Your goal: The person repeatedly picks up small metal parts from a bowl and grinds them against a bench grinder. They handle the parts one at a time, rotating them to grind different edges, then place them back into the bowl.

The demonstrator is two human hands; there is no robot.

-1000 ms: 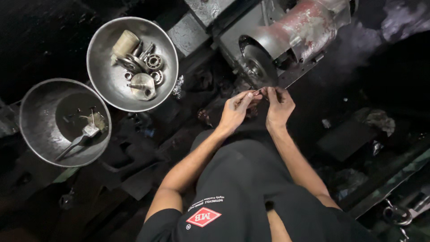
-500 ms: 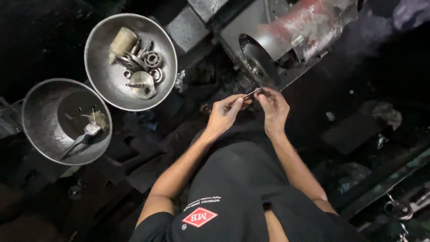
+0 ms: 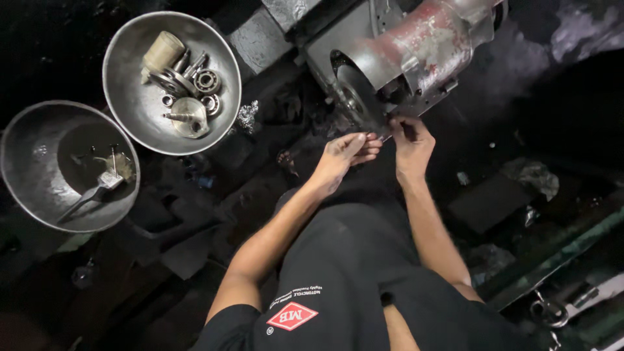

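Observation:
My left hand [image 3: 348, 153] lies with its fingers stretched out flat just under a dark round disc [image 3: 357, 97] on the side of a grey machine housing [image 3: 422, 45] with a red-stained cover. My right hand [image 3: 409, 140] is close beside it, fingertips pinched on a small thin metal part [image 3: 389, 134] at the disc's lower edge. The two hands' fingertips almost touch. The part is mostly hidden by the fingers.
A steel bowl [image 3: 136, 123] at upper left holds a bearing [image 3: 207, 81], a cream cylinder [image 3: 162, 51] and other metal parts. A second steel bowl [image 3: 32, 175] at far left holds dark liquid and a brush [image 3: 97, 188]. Dark greasy floor and scraps lie around.
Both hands have moved up to the disc's edge. The left hand's fingers, earlier pinched on the thin part together with the right hand, are now stretched flat.

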